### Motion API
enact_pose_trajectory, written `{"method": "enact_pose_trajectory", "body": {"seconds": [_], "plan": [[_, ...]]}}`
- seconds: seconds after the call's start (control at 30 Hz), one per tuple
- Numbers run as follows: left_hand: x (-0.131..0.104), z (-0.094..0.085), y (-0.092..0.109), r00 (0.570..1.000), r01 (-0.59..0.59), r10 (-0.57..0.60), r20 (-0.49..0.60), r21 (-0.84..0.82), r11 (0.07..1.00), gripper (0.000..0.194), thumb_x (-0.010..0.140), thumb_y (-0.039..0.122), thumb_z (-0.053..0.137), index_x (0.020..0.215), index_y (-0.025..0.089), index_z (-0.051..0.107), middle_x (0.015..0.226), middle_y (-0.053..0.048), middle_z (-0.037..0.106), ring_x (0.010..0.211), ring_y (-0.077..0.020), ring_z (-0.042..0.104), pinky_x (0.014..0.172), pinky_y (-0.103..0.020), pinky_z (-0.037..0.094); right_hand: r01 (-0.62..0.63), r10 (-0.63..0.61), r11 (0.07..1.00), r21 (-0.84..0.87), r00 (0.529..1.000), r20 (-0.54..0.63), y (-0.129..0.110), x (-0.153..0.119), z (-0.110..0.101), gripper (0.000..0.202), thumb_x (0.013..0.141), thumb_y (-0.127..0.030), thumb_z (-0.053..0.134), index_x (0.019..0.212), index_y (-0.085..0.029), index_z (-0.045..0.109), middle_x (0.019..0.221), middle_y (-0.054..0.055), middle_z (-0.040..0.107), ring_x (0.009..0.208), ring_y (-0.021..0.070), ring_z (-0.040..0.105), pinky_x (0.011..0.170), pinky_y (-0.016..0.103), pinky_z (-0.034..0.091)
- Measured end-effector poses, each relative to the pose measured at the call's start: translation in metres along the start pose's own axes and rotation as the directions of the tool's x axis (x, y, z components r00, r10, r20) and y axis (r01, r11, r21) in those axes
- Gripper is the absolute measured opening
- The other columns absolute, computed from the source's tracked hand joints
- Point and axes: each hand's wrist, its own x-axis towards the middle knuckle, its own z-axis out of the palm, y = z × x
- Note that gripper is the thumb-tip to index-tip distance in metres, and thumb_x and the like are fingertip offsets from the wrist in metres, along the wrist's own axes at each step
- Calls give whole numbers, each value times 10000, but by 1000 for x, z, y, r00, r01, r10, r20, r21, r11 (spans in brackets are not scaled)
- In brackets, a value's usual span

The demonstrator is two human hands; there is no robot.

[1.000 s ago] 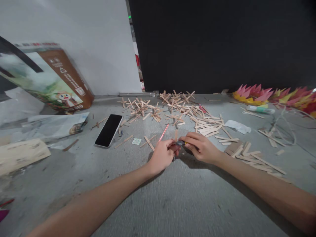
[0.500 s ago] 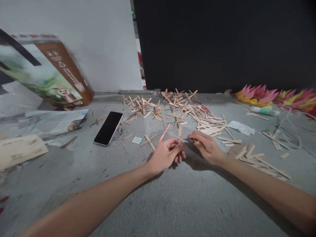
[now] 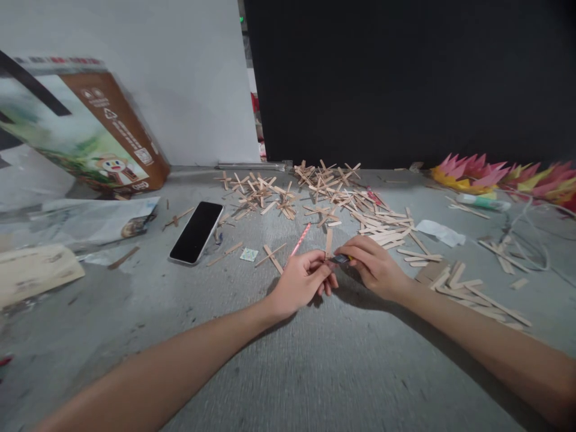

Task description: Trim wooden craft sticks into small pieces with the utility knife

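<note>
My left hand [image 3: 302, 282] pinches a flat wooden craft stick [image 3: 329, 240], which points up and away from the fingers. My right hand [image 3: 375, 268] is closed round a small utility knife [image 3: 341, 259] with a dark front end and a bit of yellow; most of it is hidden in the palm. Its tip meets the stick at my left fingertips. A red-and-white patterned pencil-like rod [image 3: 300, 239] lies just beyond my left hand. Beside it, two sticks form a cross [image 3: 272, 258] on the grey table [image 3: 288, 372].
Crossed sticks [image 3: 261, 195] are heaped at the back, with loose sticks [image 3: 382, 227] to the right. A phone [image 3: 197, 233] and a printed bag [image 3: 112, 132] stand left of my hands. Pink-yellow paper petals [image 3: 472, 174], a glue tube [image 3: 483, 202] and a white cable [image 3: 535, 234] are at right.
My right hand has moved slightly left, bringing the knife tip from beside the stick onto it at my left fingers. My left hand has stayed nearly still.
</note>
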Motion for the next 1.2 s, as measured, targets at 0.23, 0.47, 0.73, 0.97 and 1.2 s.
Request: {"method": "enact_pose_trajectory", "body": {"seconds": [0.23,0.47,0.73,0.97,1.2], "plan": [[-1,2,2,1000,-8,8,7,38,999,336,1007,462,592,856,162,595,694,-19,690,499,-77,561,496,-202,430,-6,6,1000,-6,1000,9,2,-1,2,296,1053,-161,458,1284,-234,629,1074,104,673,964,253,612,849,420,517],[-1,2,3,999,12,-13,30,26,1000,338,992,470,612,844,167,595,682,-11,683,496,-79,561,486,-199,422,6,-6,1000,4,1000,2,2,-1,1,297,1048,-135,461,1281,-216,627,1063,102,665,962,245,603,838,413,517],[-1,1,-1,999,26,-28,43,35,999,393,968,547,621,855,172,610,694,-16,683,513,-90,565,512,-215,429,23,-23,1000,20,1000,-7,1,-1,2,310,1047,-124,462,1295,-233,611,1071,100,658,958,239,602,831,419,531],[-1,0,4,998,45,-51,41,138,989,437,987,533,591,744,171,616,609,25,576,507,-83,498,536,-224,382,44,-43,999,-8,999,29,4,-3,4,399,1018,-82,459,1362,-249,573,1110,107,656,1003,248,611,846,424,563],[2,-2,-1,999,32,-37,29,144,989,385,989,504,594,802,169,612,655,15,591,556,-91,473,566,-227,368,70,-30,969,-237,985,169,3,-5,4,385,922,-27,482,1268,-161,582,1113,146,648,1034,295,595,877,459,554]]}}
